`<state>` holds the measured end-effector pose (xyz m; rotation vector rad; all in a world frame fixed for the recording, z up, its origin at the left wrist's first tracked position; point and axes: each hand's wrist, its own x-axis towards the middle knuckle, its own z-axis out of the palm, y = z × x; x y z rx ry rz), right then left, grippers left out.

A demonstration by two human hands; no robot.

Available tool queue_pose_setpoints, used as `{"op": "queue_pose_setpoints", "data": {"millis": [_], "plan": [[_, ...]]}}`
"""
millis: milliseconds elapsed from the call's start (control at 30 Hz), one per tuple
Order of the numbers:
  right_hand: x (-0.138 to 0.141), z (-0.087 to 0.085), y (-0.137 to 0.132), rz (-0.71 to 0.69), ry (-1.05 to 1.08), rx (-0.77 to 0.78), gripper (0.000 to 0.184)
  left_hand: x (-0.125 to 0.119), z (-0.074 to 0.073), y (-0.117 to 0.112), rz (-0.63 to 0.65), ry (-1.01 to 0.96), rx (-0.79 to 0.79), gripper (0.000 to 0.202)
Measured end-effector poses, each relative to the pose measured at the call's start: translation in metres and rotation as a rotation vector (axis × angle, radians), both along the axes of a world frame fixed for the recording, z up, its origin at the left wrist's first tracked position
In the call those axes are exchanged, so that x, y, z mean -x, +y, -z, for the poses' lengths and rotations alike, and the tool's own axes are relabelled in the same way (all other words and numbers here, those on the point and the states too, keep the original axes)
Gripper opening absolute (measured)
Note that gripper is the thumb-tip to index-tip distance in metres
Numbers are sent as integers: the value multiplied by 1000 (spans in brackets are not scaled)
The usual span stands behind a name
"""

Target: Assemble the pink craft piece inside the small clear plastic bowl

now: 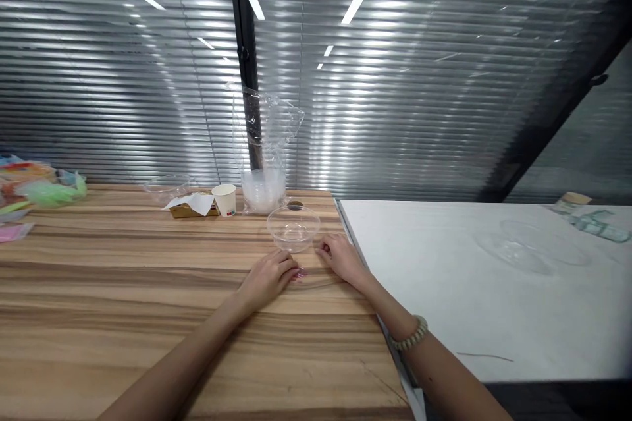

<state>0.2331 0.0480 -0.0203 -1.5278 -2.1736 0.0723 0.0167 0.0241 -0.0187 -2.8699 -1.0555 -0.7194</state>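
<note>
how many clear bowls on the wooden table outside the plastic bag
2: a front bowl just beyond the left hand, and a back bowl near the far edge, partly behind the gold box. More may be hidden.

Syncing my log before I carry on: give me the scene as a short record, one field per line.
Left hand: fingertips at a small pink item; grip unclear
Right hand: fingers curled beside the transparent bowl; contact unclear
Bowl position: upright on the wooden table
Farther back: white paper cup, bagged bowl stack
Right side: white table
</note>
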Motion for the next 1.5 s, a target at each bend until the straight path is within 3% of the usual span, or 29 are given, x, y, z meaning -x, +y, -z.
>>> {"op": "queue_pose_setpoints", "data": {"millis": [1500], "plan": [[-2, 2, 3, -10, 12, 11, 8, 1, 1, 1, -18, -38, -5, 25]]}}
